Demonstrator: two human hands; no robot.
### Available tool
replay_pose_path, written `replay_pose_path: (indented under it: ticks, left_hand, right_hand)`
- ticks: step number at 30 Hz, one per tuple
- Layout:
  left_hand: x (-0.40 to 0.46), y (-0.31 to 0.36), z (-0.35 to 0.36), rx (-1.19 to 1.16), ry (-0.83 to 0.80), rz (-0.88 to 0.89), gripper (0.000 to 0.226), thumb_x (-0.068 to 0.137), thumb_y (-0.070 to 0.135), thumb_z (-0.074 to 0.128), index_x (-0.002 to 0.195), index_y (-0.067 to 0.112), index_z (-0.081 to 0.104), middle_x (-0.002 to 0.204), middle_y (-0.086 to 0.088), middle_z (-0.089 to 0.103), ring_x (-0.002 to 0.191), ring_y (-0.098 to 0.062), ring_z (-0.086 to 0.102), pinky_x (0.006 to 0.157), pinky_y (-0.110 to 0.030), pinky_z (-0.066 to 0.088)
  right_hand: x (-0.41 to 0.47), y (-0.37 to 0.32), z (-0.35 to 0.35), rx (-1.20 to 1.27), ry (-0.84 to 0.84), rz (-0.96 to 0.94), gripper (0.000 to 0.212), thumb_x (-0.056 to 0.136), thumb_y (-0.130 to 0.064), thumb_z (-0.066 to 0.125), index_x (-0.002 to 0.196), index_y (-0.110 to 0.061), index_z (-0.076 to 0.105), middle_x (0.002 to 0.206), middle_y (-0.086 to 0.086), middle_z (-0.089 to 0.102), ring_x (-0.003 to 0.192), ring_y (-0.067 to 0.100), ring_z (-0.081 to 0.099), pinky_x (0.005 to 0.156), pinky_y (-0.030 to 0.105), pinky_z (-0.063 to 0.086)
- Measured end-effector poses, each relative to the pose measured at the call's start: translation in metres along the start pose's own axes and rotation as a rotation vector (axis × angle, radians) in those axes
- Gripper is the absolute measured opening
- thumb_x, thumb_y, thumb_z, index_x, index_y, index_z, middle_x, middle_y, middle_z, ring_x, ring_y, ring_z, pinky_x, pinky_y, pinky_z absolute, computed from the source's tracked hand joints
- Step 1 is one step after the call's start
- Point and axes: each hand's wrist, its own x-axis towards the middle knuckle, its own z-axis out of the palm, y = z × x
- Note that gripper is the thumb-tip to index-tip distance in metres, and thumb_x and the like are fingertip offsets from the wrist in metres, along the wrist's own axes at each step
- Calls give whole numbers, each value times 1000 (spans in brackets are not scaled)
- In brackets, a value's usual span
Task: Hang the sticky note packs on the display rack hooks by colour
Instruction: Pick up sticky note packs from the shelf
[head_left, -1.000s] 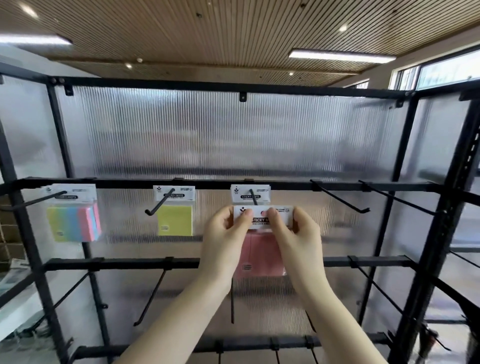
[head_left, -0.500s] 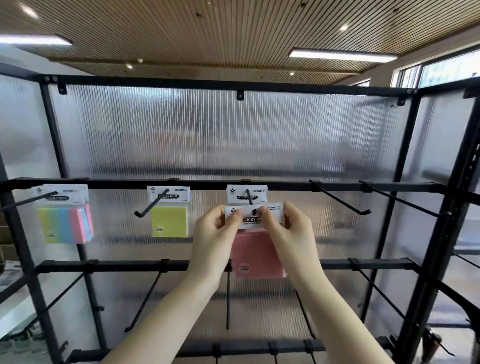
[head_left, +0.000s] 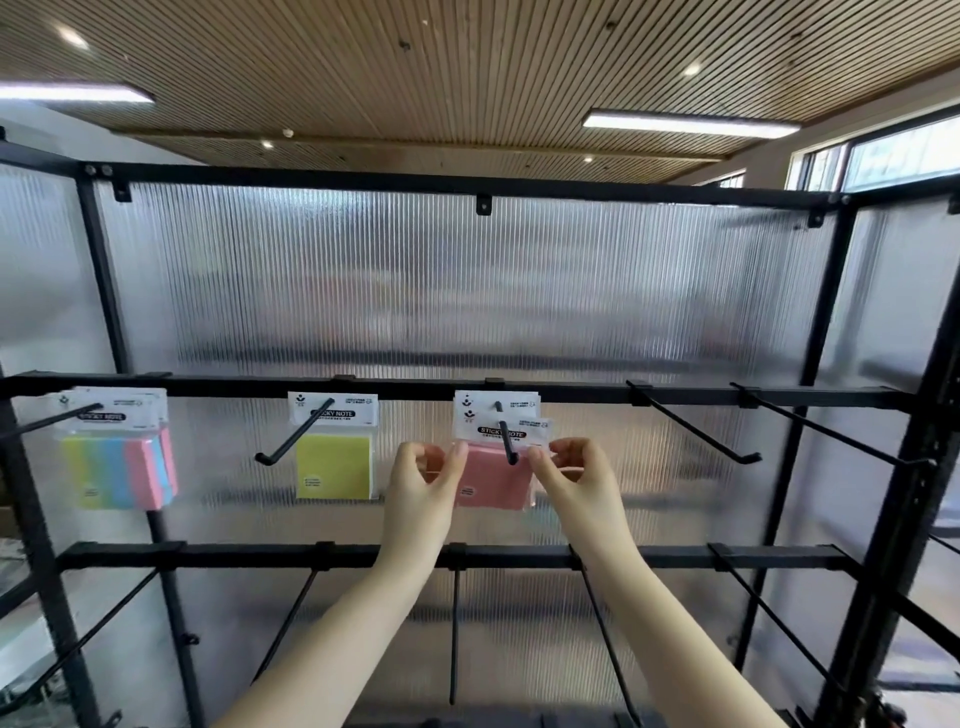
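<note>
1. We are at the display rack (head_left: 467, 388), facing its upper hook row; the pink sticky note pack (head_left: 493, 480) hangs on the middle hook (head_left: 506, 441), in front of another pink pack (head_left: 496, 406) threaded further back on the same hook

2. Our left hand (head_left: 423, 478) has thumb and forefinger pinched at the pack's left edge, just below the white header card (head_left: 501, 432); whether it truly grips the wrapper we cannot tell

3. Our right hand (head_left: 569, 475) pinches the clear wrapper at the pack's right edge, at the same height

4. We judge the pack light: a small pad of paper in thin film, hung from a card tab, and it should swing freely on the hook

5. The pad itself looks fairly stiff, the header card stiff but bendable, and the film glossy and likely slippery, so a pinch on film alone may slide

6. The weak point is probably the punched hole in the card, which could tear if we pull the pack sideways against the hook

7. The best hold, in our view, is at the two upper corners where card meets pad, one hand each side, keeping the hole square to the hook

8. To the left hang a yellow pack (head_left: 333, 465) and, further left, multicolour packs (head_left: 119, 470), each on its own hook; hooks to the right stand bare
</note>
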Motion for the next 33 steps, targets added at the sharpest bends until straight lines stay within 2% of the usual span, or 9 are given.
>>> replay_pose_path:
  ticks: [2, 6, 13, 16, 20, 24, 28, 31, 33]
  left_hand:
    - [2, -4, 5, 12, 3, -24, 28, 91, 31, 59, 96, 4, 52, 81, 2, 56, 66, 3, 55, 58, -5, 40]
    - [7, -17, 12, 51, 13, -68, 27, 91, 32, 59, 93, 6, 51, 80, 1, 63, 72, -9, 59, 58, -10, 40]
    - [-1, -43, 5, 188, 10, -132, 16, 91, 22, 60, 92, 8, 51, 79, 4, 53, 74, -11, 52, 60, -14, 36]
    - [-12, -60, -8, 275, -80, -162, 12, 91, 16, 60, 85, 12, 51, 77, 4, 53, 74, -14, 53, 58, -15, 36]
    - [-29, -81, -33, 468, -256, -189, 10, 94, 25, 55, 89, 16, 56, 86, 9, 58, 87, -12, 56, 67, -21, 43]
    - [-44, -78, -62, 611, -287, -118, 13, 96, 31, 51, 92, 22, 59, 90, 10, 64, 88, -9, 60, 79, -34, 52]
    - [-56, -67, -97, 703, -275, -40, 14, 96, 30, 50, 97, 21, 60, 92, 10, 65, 86, -9, 60, 76, -34, 53]
    - [-58, -60, -129, 749, -252, -29, 11, 96, 30, 50, 96, 25, 59, 92, 9, 66, 86, -13, 62, 76, -40, 53]
    - [-61, -55, -152, 782, -237, -25, 13, 97, 27, 48, 100, 21, 60, 95, 6, 66, 89, -15, 62, 73, -36, 51]
  right_hand:
    - [6, 4, 3, -15, -7, 14, 28, 88, -33, 64, 104, -14, 52, 98, 0, 58, 81, 4, 55, 59, 6, 45]
    - [14, 9, 9, -55, -4, 42, 30, 89, -37, 63, 104, -14, 52, 94, -4, 58, 81, 1, 54, 57, 10, 43]
    - [9, 20, 12, -152, -7, 108, 30, 91, -37, 60, 104, -11, 51, 93, 0, 57, 80, 8, 54, 65, 20, 43]
    - [-3, 39, 12, -286, -106, 194, 24, 92, -29, 61, 105, -11, 51, 93, -2, 58, 85, 13, 56, 70, 24, 46]
    - [-23, 62, 16, -456, -288, 276, 20, 92, -25, 58, 103, -8, 59, 93, 2, 64, 87, 18, 60, 77, 31, 49]
    - [-46, 61, 33, -449, -312, 205, 16, 97, -23, 50, 103, -11, 59, 92, -1, 61, 86, 17, 58, 73, 30, 48]
    - [-64, 44, 63, -432, -387, 116, 18, 98, -24, 47, 106, -14, 59, 92, -3, 61, 81, 15, 58, 74, 30, 50]
    - [-75, 29, 90, -419, -456, 67, 19, 97, -26, 48, 107, -14, 60, 94, -1, 63, 82, 18, 59, 74, 32, 51]
    - [-83, 19, 109, -404, -486, 47, 20, 97, -27, 48, 107, -14, 60, 94, 0, 63, 79, 18, 59, 69, 33, 51]
